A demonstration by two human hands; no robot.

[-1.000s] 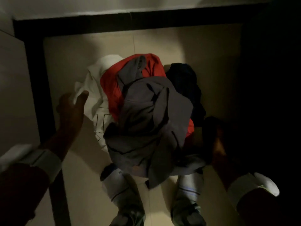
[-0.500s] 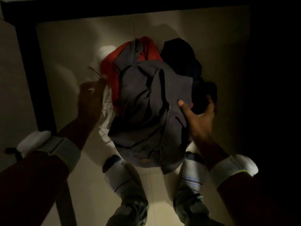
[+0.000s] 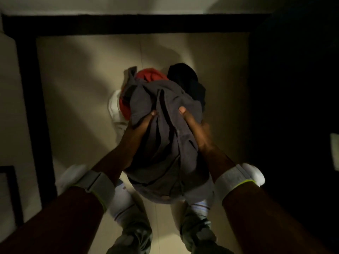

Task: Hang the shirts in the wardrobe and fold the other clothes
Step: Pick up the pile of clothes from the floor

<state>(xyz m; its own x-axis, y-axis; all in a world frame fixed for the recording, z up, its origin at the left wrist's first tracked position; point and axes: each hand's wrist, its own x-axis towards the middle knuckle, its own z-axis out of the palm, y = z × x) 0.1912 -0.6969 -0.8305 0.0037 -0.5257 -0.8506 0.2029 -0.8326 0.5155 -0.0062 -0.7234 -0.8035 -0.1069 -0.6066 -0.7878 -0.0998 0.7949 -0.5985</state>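
Dim tiled floor lies under a heap of clothes; the grey shirt tops it, left hand and right hand each clutching its cloth, probably to lift it free; behind the shirt sit a red garment, dark garment and white garment.

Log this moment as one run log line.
left hand: grips crumpled grey cloth garment | right hand: grips same | pile: red, white, dark clothes beneath
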